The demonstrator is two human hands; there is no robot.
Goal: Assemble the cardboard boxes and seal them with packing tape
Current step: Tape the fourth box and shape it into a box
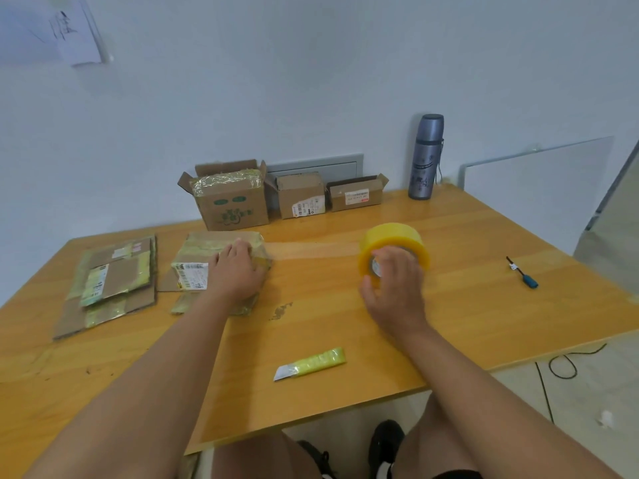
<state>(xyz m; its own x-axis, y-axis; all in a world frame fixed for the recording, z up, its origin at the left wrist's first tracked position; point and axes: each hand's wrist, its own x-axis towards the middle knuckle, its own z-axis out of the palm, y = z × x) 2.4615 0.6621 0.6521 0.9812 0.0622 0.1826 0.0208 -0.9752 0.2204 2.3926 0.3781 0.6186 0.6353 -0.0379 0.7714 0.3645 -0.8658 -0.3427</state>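
left hand point(238, 271) flat on the taped box point(221, 262), right hand point(394, 288) grip around the tape roll point(392, 248)

The left hand point(238, 271) covers the near right part of the box point(221, 257) under it, so the tape's end there is hidden; the right hand point(394, 292) hides the core of the tape roll point(392, 248); label print on the back boxes point(301, 195) is too small to read; the paper point(74, 29) on the wall is blurred and cut off by the top edge.

A single head-worn camera looks forward and down, close over the wooden table point(466, 305).
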